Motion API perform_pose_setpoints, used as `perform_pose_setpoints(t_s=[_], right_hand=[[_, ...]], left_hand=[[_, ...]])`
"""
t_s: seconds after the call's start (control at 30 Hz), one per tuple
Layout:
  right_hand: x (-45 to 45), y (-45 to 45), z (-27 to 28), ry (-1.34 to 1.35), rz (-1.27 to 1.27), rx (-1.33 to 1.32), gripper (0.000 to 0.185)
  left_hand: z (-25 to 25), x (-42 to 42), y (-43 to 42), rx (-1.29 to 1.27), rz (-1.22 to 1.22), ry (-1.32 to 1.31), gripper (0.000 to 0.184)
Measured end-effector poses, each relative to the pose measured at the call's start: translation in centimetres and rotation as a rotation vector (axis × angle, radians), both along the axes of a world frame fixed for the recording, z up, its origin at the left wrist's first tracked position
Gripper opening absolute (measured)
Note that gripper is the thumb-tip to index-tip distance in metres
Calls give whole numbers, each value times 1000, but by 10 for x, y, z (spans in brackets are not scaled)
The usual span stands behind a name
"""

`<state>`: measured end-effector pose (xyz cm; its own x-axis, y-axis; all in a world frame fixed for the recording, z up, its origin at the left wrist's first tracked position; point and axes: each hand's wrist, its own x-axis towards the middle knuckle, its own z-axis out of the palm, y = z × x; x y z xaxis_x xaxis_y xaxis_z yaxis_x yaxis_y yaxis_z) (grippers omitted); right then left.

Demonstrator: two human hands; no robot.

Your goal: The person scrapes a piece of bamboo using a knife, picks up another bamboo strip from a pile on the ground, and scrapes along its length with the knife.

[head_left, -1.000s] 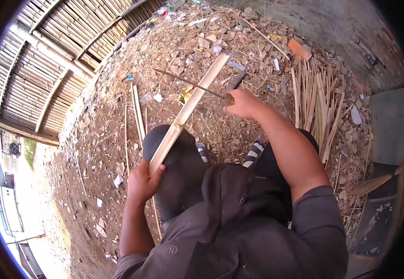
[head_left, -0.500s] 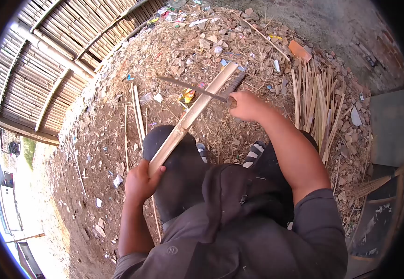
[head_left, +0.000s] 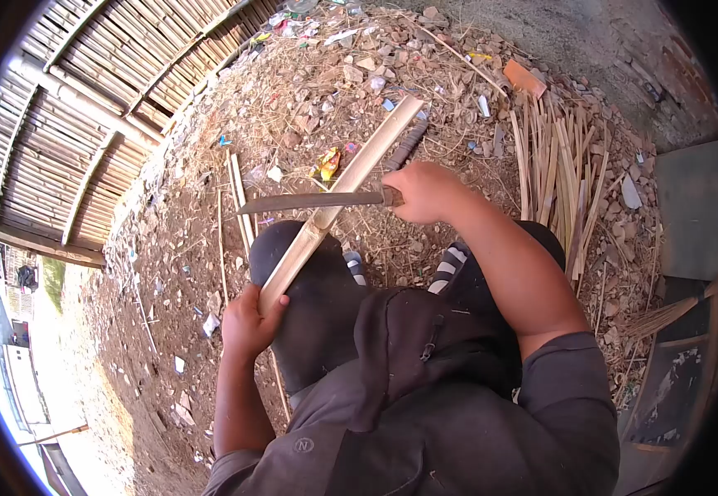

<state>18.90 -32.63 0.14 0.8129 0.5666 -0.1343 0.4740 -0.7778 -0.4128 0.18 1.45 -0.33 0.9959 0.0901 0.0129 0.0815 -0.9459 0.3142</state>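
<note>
My left hand (head_left: 251,321) is closed round the lower end of a split bamboo piece (head_left: 367,159), which slants up and to the right across my left knee, its hollow side facing up. My right hand (head_left: 421,192) grips the handle of a long blade (head_left: 309,201). The blade points left and lies across the bamboo just above its node; whether it touches the bamboo I cannot tell. A dark ridged rod (head_left: 409,145) lies on the ground beyond my right hand.
A pile of thin bamboo strips (head_left: 562,169) lies at the right. Narrow strips (head_left: 239,198) lie left of my left knee. A bamboo fence (head_left: 111,99) stands upper left, a wall (head_left: 574,41) upper right. Stones and litter cover the ground, with an orange piece (head_left: 524,78) near the wall.
My right hand has moved slightly nearer to me and left, bringing the blade down along the bamboo towards the node. The blade now points nearly straight left. My left hand keeps its hold.
</note>
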Motion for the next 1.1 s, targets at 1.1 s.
perform_pose_setpoints(t_s=[1.1], right_hand=[[43,-57,-38,-72,-351,162,24]], left_hand=[[5,4,0,54,-24,-26,46]])
